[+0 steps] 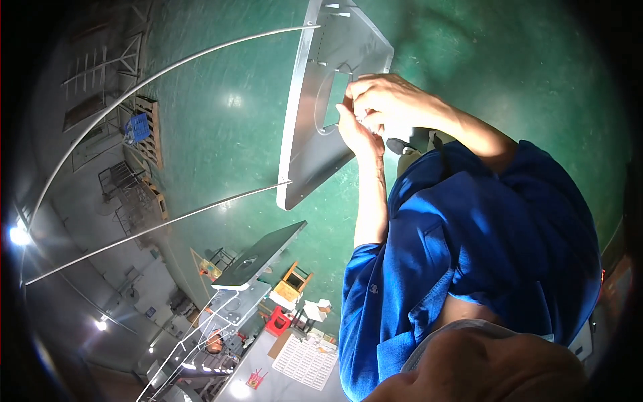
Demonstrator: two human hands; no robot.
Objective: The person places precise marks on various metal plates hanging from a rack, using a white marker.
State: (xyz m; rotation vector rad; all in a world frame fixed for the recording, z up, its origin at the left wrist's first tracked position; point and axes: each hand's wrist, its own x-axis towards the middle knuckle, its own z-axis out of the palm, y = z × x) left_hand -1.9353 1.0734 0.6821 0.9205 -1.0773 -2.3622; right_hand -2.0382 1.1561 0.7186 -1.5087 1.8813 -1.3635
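Note:
In front of me hangs a grey metal panel (pixel 309 144) with folded edges, tilted on its side. It has a rectangular cut-out (pixel 338 97), beside which a thin wire (pixel 317 110) loops. My right hand (pixel 388 99) is bent over the near side of the cut-out, its fingers curled and pinched. Just below it, my left hand (pixel 362 134) is closed too, thumb pointing up, fingertips meeting those of the right. Whatever they pinch between them is too small and too brightly lit to make out. Blue sleeves cover both upper arms.
Two long pale rods (pixel 167 67) reach the panel's corners from the left. Lower down hangs another dark panel (pixel 258 258). Near it stand a yellow stool (pixel 293 283), a red stool (pixel 276 323) and a white slotted tray (pixel 305 362). Another person (pixel 214 343) is beyond. A blue crate (pixel 137 127) rests by wooden pallets.

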